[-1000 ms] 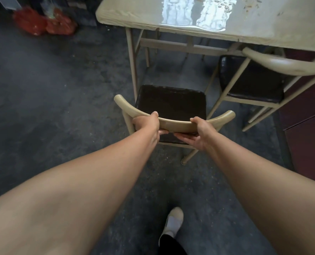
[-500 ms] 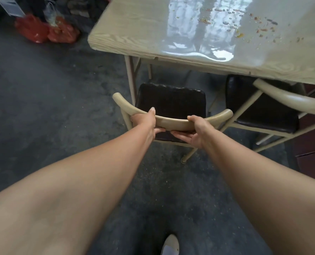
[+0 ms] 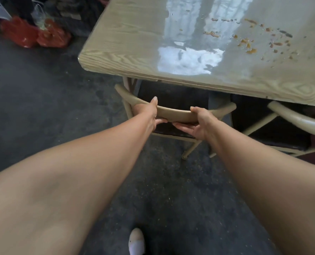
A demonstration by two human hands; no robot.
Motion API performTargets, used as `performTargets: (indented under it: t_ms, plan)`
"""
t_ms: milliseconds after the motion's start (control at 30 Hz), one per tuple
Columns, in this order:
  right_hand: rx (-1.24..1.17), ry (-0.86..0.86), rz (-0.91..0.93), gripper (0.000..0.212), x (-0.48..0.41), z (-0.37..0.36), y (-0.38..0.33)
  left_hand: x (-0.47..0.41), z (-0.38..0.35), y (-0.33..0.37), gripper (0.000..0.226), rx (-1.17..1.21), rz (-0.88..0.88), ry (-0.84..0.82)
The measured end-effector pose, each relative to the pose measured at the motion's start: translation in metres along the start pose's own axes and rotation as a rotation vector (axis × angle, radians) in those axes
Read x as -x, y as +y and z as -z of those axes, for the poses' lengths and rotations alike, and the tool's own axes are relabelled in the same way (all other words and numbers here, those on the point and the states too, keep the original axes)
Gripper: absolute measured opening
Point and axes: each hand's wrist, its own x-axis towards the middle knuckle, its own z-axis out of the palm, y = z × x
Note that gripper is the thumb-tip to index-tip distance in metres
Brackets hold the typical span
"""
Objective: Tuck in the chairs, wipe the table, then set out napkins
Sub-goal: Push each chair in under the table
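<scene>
Under the table (image 3: 127, 50), most of your chair's dark seat is hidden by the tabletop, and the second chair (image 3: 289, 118) to the right runs off the frame edge. Your chair (image 3: 173, 112) sits at the table's near edge, only its curved backrest fully visible. Both your arms reach straight forward: your left hand (image 3: 149, 115) and right hand (image 3: 201, 122) are each closed around that backrest, thumbs on top, fingers curled underneath.
</scene>
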Motion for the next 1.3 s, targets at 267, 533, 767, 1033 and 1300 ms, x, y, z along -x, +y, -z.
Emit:
performTargets:
  t_ms: [267, 533, 767, 1033, 1300]
  plan:
    - [0.007, 0.036, -0.001, 0.033, -0.02, -0.026, -0.024, -0.025, -0.016, 0.026, 0.064, -0.001, -0.006, -0.008]
    - [-0.016, -0.013, -0.053, 0.037, -0.016, -0.023, -0.027, -0.023, -0.016, 0.027, 0.066, 0.013, 0.018, 0.015]
    - [0.075, -0.005, -0.124, 0.032, -0.011, -0.018, -0.033, -0.019, -0.017, 0.03, 0.068, 0.003, 0.038, 0.024]
    - [0.657, 0.08, -0.217, 0.063, 0.022, -0.011, -0.044, 0.011, -0.003, 0.069, 0.042, -0.231, 0.257, -0.134]
    - [1.312, -0.087, 0.147, 0.029, 0.076, -0.052, -0.061, 0.059, 0.024, 0.105, 0.035, -0.268, 0.234, -0.201]
